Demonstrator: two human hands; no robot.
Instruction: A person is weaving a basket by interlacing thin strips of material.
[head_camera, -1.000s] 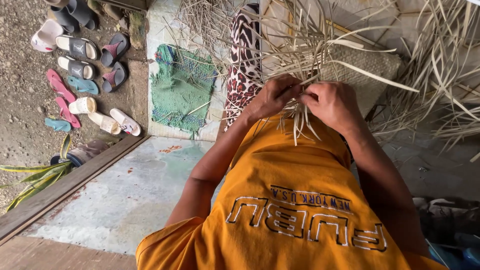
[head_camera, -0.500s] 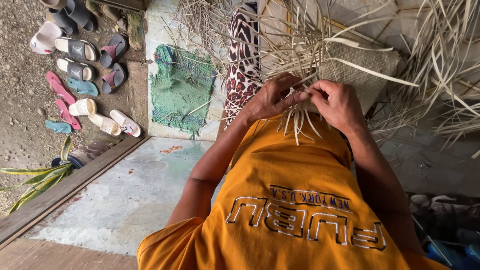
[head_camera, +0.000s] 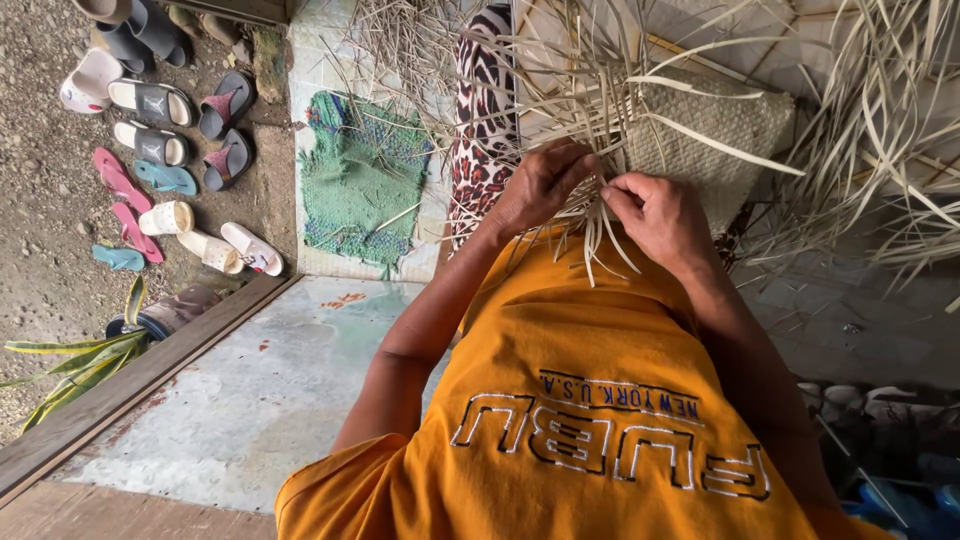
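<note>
Left hand (head_camera: 540, 185) and right hand (head_camera: 655, 215) meet at the near edge of a pale woven palm-leaf mat (head_camera: 715, 135) lying over the lap, each grip pinched narrow on thin dry pale leaf strips (head_camera: 600, 235) that hang loose down onto the orange short-sleeved shirt (head_camera: 580, 400). Loose long strips fan out around the mat, a leopard-print cloth (head_camera: 482, 130) just left of the left hand, a green knitted mat (head_camera: 362, 180) on the floor beyond that. Scattered sandals and slippers (head_camera: 150, 140) sit on the dirt well apart at far left.
</note>
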